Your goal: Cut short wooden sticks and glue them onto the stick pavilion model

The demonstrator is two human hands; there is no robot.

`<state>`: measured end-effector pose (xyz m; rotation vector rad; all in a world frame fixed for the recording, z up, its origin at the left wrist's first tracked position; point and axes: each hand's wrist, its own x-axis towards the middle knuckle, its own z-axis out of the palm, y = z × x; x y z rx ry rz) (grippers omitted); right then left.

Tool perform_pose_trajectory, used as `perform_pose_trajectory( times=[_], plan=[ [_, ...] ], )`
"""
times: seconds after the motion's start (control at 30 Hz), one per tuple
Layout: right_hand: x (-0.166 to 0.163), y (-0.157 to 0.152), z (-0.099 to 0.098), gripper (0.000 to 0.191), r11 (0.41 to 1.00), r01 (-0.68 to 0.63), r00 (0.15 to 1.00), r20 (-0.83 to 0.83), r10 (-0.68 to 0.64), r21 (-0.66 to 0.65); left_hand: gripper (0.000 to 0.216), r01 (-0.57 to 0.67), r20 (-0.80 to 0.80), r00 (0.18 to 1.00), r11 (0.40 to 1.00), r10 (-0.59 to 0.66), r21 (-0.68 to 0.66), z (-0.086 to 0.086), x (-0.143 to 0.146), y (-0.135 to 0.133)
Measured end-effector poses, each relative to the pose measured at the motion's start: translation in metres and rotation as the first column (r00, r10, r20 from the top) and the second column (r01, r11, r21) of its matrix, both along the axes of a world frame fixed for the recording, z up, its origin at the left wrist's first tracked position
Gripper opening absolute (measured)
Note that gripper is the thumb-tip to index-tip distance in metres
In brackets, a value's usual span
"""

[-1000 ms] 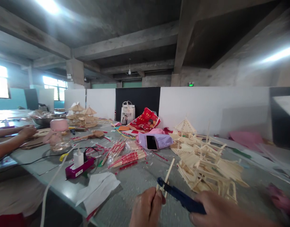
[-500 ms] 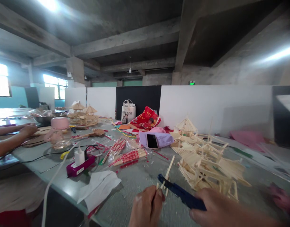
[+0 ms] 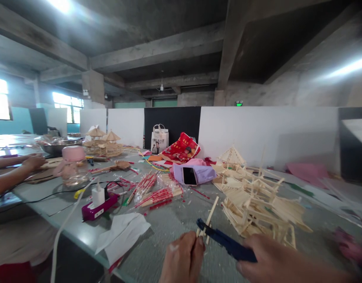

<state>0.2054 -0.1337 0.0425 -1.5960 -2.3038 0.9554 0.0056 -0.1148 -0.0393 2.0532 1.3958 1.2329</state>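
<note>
The left hand (image 3: 182,259) pinches a small frame of pale wooden sticks (image 3: 208,220), with one longer stick standing up out of it, while the right hand (image 3: 275,261), well apart from the left, is closed around a dark blue clamp (image 3: 228,245) whose tip meets the sticks, and the whole lot is held just above the grey table (image 3: 169,222). Just beyond stands one large, lopsided stick model (image 3: 257,204) with a peaked roof. Farther off lie one phone (image 3: 189,176) on a lilac bag (image 3: 204,173) and two bundles of sticks (image 3: 161,196) bound in red, near a crumpled white tissue (image 3: 122,237). Two small stick pavilions (image 3: 102,143) sit at the far end, and a co-worker's two hands (image 3: 35,161) rest together at the left, beside one pink-lidded glass jar (image 3: 74,173)
</note>
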Motion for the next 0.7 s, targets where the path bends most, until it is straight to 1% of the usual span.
perform_pose_trajectory(
  times=[0.07, 0.13, 0.17, 0.23, 0.33, 0.43, 0.47, 0.53, 0.6, 0.7],
  plan=[
    [-0.002, -0.002, 0.004, 0.012, 0.998, -0.037, 0.999, -0.011, 0.038, 0.042, 0.040, 0.007, 0.010, 1.000, 1.000, -0.007, -0.015, 0.001, 0.000, -0.001],
    [-0.007, -0.004, 0.009, 0.014, 0.998, -0.045, 0.999, 0.011, 0.044, 0.044, 0.041, 0.022, 0.039, 0.999, 0.999, -0.020, -0.030, 0.002, 0.001, -0.001],
    [-0.010, -0.005, 0.012, 0.014, 0.999, -0.022, 0.999, 0.034, 0.021, 0.039, 0.041, 0.029, 0.059, 0.998, 0.999, -0.027, -0.043, 0.002, 0.001, -0.001],
    [-0.016, -0.007, 0.016, 0.014, 0.997, 0.068, 0.993, 0.092, -0.071, 0.034, 0.044, 0.051, 0.106, 0.994, 0.994, -0.041, -0.094, 0.003, 0.001, 0.000],
    [-0.023, -0.006, 0.016, 0.017, 0.979, 0.193, 0.967, 0.160, -0.200, 0.061, 0.048, 0.097, 0.192, 0.980, 0.971, -0.055, -0.219, 0.001, 0.002, 0.001],
    [-0.022, -0.004, 0.009, 0.022, 0.975, 0.204, 0.960, 0.175, -0.217, 0.086, 0.048, 0.132, 0.234, 0.970, 0.945, -0.062, -0.298, -0.002, 0.004, 0.004],
    [-0.020, -0.002, 0.006, 0.023, 0.978, 0.195, 0.965, 0.165, -0.205, 0.077, 0.047, 0.129, 0.220, 0.974, 0.944, -0.062, -0.305, -0.003, 0.004, 0.005],
    [-0.017, 0.001, -0.001, 0.023, 0.986, 0.160, 0.979, 0.121, -0.163, 0.036, 0.046, 0.084, 0.143, 0.989, 0.947, -0.041, -0.309, -0.003, 0.005, 0.006],
    [-0.015, 0.004, -0.006, 0.023, 0.995, 0.104, 0.992, 0.074, -0.104, -0.002, 0.043, 0.021, 0.025, 1.000, 0.946, -0.014, -0.323, -0.002, 0.005, 0.007],
    [-0.018, 0.007, -0.010, 0.027, 0.995, 0.024, 0.998, 0.063, -0.018, -0.094, 0.036, -0.033, -0.172, 0.985, 0.946, -0.024, -0.323, -0.001, 0.005, 0.007]
  ],
)
